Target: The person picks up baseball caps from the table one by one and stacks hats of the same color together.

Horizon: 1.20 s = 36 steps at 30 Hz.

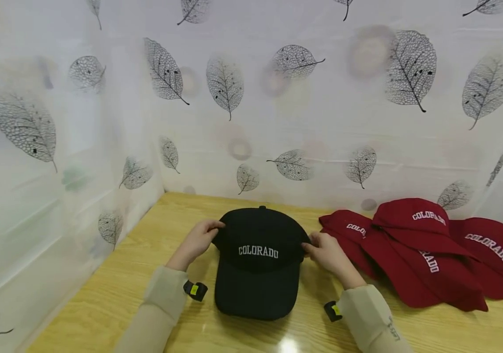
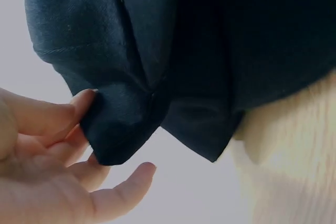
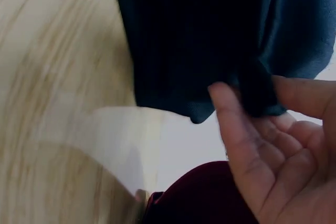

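We saw one black cap point(image 1: 258, 284) near the middle of the wooden table point(image 1: 97, 309), its brim pointing down toward the person and COLORADO in white letters across its front. The left hand point(image 1: 197, 240) pinched the cap's left edge, and in the left wrist view we saw the thumb and fingers meeting around a corner of dark cloth, with the little finger extended away from it. The right hand point(image 1: 327, 251) held the opposite edge, a small fold of cloth caught between its thumb and fingers. We could not tell whether the brim touched the table or hung just above it.

To the right, beyond the right hand, we saw four red caps point(image 1: 410, 264) in an overlapping heap, white letters on each. Both sleeves point(image 1: 163, 294) were pale, and a small black device point(image 1: 195, 290) with a yellow-green patch sat by each wrist. Behind the table we saw a whitish curtain point(image 1: 251, 132) printed with dark, veined leaves.
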Motion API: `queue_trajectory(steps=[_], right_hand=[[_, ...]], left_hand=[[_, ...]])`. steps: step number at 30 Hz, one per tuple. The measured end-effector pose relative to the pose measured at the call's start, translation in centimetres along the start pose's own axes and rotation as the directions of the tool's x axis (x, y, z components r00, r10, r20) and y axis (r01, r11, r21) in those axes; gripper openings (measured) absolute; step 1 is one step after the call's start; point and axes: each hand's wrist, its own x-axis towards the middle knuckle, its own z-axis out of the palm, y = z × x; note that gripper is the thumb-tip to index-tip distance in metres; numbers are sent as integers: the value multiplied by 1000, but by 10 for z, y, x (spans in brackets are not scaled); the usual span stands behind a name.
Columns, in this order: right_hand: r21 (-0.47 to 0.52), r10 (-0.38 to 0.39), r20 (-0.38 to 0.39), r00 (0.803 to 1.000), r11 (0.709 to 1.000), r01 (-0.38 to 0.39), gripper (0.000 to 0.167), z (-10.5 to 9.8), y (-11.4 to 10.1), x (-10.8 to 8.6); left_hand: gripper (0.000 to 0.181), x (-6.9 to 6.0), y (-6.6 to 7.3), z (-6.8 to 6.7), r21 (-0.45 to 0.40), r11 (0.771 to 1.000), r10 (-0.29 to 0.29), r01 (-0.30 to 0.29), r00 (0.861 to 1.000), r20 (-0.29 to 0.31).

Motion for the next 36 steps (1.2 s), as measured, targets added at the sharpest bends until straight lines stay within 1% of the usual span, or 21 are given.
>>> queue_trajectory(steps=[3, 5, 8, 11, 13, 15, 17, 18, 20, 22, 24, 25, 27, 29, 31, 32, 33, 34, 36], right_hand=[[-102, 2, -4, 1000, 995, -2, 16, 2, 2, 0], [-148, -8, 0, 1000, 989, 8, 21, 3, 2, 0], [-185, -19, 8, 1000, 983, 20, 28, 5, 3, 0], [-196, -6, 31, 1000, 980, 12, 32, 6, 4, -1], [-199, 20, 47, 999, 980, -11, 29, 6, 3, -1], [-201, 37, 52, 998, 979, -26, 22, 6, 1, -2], [-198, 43, 35, 998, 979, -36, 11, 5, -4, -4], [-197, 38, 19, 999, 980, -33, 12, 5, -8, -6], [-181, 15, -17, 1000, 983, -17, 24, 4, -20, -9], [-183, -37, -48, 998, 983, 28, 35, 5, -35, -15], [-204, -96, -48, 994, 975, 84, 39, 8, -49, -22], [-222, -121, -31, 992, 969, 111, 42, 11, -55, -26], [-281, -172, 10, 985, 945, 168, 49, 17, -63, -32], [-328, -200, 51, 978, 922, 205, 58, 23, -65, -36], [-359, -215, 80, 973, 905, 230, 69, 29, -65, -38], [-373, -221, 86, 971, 897, 237, 73, 31, -64, -38], [-380, -226, 89, 970, 893, 243, 76, 33, -63, -37], [-383, -228, 93, 969, 890, 246, 79, 34, -61, -36], [-386, -230, 105, 968, 887, 253, 83, 37, -59, -34]], left_hand=[[28, 1, -4, 1, 38, 999, -4, 2, 999, 38], [28, 1, -5, 1, 75, 997, -1, -3, 998, 60], [28, 0, -6, 2, 118, 993, 2, -14, 995, 99], [29, -1, -6, 3, 154, 988, -2, -19, 991, 136], [30, -2, -5, 4, 173, 984, 16, -44, 987, 161], [30, -3, -3, 4, 201, 977, 40, -76, 983, 181], [32, -5, 1, 4, 230, 968, 51, -96, 980, 193], [32, -7, 3, 4, 247, 964, 52, -101, 979, 198], [34, -9, 6, 4, 276, 957, 32, -85, 981, 192], [35, -11, 9, 5, 300, 952, 11, -65, 984, 176], [36, -13, 13, 6, 327, 943, 7, -57, 988, 153], [38, -14, 15, 6, 333, 941, 12, -57, 991, 135], [42, -17, 21, 8, 334, 937, 72, -104, 992, 106], [52, -20, 27, 10, 317, 933, 147, -172, 984, 101], [65, -23, 32, 13, 305, 917, 225, -255, 965, 132], [71, -25, 34, 16, 311, 904, 252, -292, 954, 163], [78, -27, 36, 18, 309, 895, 268, -320, 942, 200], [84, -30, 37, 20, 311, 889, 272, -336, 934, 233], [94, -32, 37, 24, 344, 869, 266, -356, 922, 283]])
